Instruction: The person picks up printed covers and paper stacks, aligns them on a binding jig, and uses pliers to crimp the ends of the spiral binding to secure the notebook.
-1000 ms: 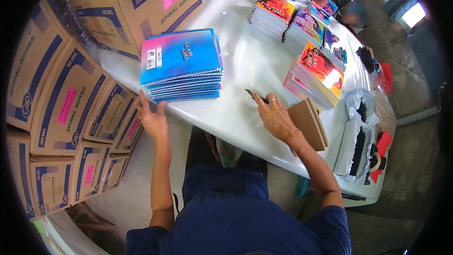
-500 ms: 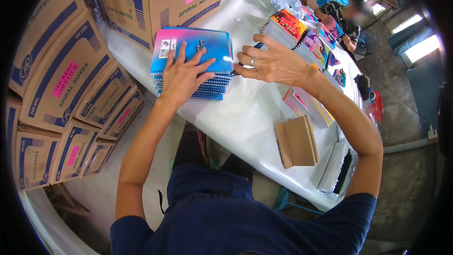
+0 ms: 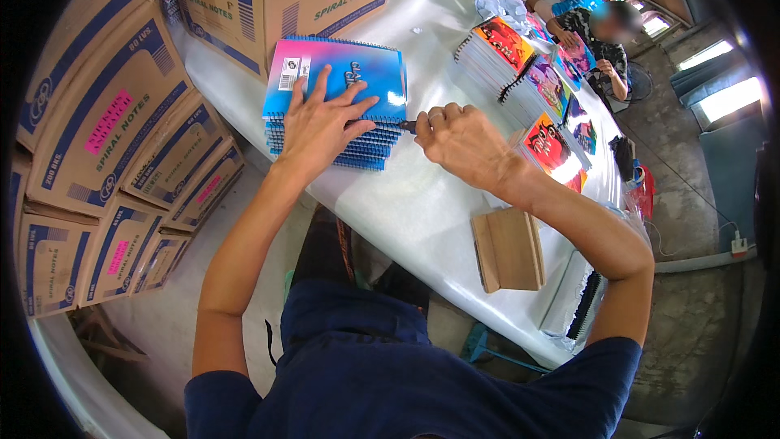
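Observation:
A stack of spiral notebooks lies at the table's near left edge. The top notebook has a pink and blue cover with a barcode label. My left hand rests flat on that cover, fingers spread. At the right end of the spiral binding, my right hand is closed round a pliers-like hand tool. Only its dark tip shows, at the coil's end; the fist hides the handles.
Cardboard cartons are piled on the left, and another carton stands behind the stack. To the right are colourful notebook stacks, a brown cardboard piece and black spiral coils. A co-worker sits at the far right.
My right hand has closed from a spread grip into a fist round the tool, turning over beside the coil's end. The left hand stays on the top notebook.

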Action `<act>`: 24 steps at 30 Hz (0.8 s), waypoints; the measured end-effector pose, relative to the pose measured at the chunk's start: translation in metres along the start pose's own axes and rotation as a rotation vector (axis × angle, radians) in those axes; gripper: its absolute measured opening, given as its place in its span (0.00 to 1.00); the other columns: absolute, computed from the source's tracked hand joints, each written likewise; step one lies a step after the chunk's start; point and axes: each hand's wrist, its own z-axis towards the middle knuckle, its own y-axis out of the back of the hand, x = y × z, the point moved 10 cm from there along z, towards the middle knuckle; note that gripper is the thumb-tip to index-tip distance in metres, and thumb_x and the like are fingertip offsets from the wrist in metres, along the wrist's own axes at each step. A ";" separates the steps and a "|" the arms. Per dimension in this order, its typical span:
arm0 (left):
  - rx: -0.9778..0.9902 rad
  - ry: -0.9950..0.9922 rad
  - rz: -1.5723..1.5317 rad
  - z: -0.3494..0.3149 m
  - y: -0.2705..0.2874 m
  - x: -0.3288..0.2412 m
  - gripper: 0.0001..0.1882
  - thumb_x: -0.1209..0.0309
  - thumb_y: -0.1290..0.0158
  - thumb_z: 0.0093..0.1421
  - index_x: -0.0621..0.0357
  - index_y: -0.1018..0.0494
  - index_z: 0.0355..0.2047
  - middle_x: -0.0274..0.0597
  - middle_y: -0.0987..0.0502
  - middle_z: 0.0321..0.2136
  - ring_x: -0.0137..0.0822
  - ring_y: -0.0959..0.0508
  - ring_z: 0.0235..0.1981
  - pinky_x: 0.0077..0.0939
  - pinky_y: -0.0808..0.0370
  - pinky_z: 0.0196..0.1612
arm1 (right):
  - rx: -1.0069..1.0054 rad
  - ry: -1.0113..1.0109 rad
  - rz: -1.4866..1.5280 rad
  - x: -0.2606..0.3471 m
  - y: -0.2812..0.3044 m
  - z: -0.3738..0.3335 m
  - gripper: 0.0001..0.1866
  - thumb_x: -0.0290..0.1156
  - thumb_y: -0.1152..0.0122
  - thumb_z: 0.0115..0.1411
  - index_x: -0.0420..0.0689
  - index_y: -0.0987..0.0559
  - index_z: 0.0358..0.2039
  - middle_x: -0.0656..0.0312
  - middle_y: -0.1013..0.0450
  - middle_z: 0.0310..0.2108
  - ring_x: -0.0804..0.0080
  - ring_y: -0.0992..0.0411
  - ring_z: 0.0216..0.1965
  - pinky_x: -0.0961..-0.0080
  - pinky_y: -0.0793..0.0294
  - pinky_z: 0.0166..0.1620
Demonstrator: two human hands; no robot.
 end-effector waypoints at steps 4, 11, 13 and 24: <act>0.047 0.021 0.006 0.001 -0.001 -0.001 0.21 0.48 0.47 0.58 0.30 0.25 0.52 0.23 0.30 0.58 0.47 0.42 0.66 0.54 0.51 0.67 | -0.388 0.271 0.016 -0.013 0.049 -0.012 0.12 0.30 0.43 0.52 0.45 0.21 0.38 0.65 0.28 0.35 0.71 0.31 0.46 0.69 0.35 0.56; 0.058 0.028 0.007 0.002 -0.005 0.000 0.22 0.48 0.47 0.58 0.29 0.26 0.53 0.21 0.31 0.59 0.46 0.43 0.66 0.54 0.52 0.67 | -0.417 0.481 -0.173 0.002 0.031 -0.020 0.13 0.30 0.43 0.51 0.46 0.23 0.40 0.67 0.31 0.40 0.73 0.35 0.49 0.69 0.36 0.57; 0.064 0.022 0.012 0.002 -0.004 -0.001 0.22 0.48 0.47 0.58 0.28 0.26 0.53 0.21 0.31 0.59 0.46 0.43 0.66 0.54 0.53 0.67 | -0.336 0.421 -0.149 0.003 0.025 -0.019 0.13 0.30 0.43 0.51 0.46 0.23 0.39 0.66 0.30 0.39 0.73 0.33 0.48 0.70 0.36 0.56; 0.076 0.040 0.027 0.002 -0.004 0.001 0.25 0.51 0.43 0.55 0.27 0.27 0.55 0.21 0.32 0.60 0.45 0.44 0.67 0.54 0.53 0.67 | -0.443 0.352 -0.060 -0.005 0.051 -0.021 0.16 0.31 0.42 0.51 0.47 0.24 0.42 0.67 0.31 0.40 0.74 0.34 0.47 0.68 0.35 0.55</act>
